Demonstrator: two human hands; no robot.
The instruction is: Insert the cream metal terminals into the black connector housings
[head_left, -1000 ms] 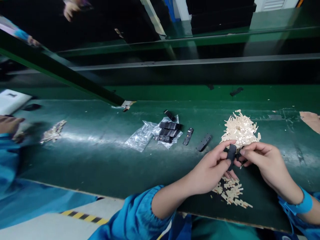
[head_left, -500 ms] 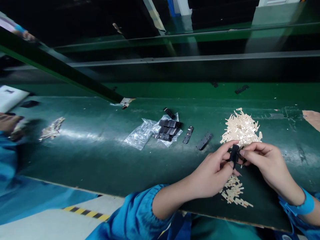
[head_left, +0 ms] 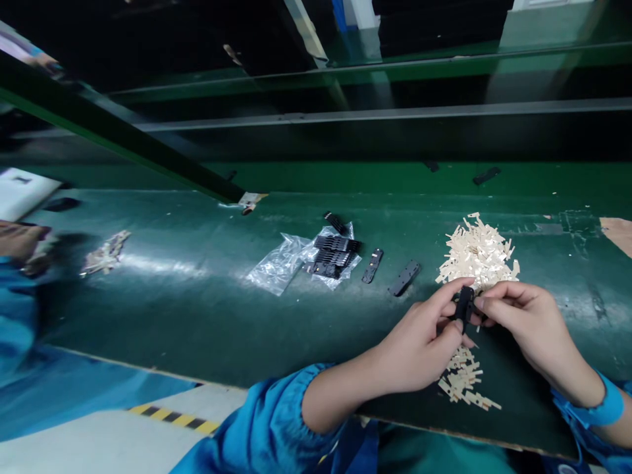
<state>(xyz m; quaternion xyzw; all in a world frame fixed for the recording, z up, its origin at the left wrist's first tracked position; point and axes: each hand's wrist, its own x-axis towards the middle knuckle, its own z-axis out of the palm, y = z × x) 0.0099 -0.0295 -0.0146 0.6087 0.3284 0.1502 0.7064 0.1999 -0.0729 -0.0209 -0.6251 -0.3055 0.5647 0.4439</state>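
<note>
My left hand (head_left: 424, 336) grips a narrow black plastic part (head_left: 464, 304) between thumb and fingers, above the green table. Close against the part's right side, my right hand (head_left: 521, 319) is pinched; what its fingertips hold is hidden. Just beyond both hands lies a large heap of small pale flat pieces (head_left: 476, 253). A smaller group of the same pale pieces (head_left: 464, 378) is spread below my left hand, near the table's front edge.
Left of my hands lie two loose black parts (head_left: 405, 278) (head_left: 372, 265) and a stack of black parts (head_left: 336, 253) on clear plastic. Dark parts (head_left: 486, 175) lie on the green strip behind. A co-worker's hand (head_left: 24, 247) is at far left, near another small pile (head_left: 106, 253).
The dark parts on the strip behind have shifted slightly to the right. My hands keep nearly the same pose around the black part.
</note>
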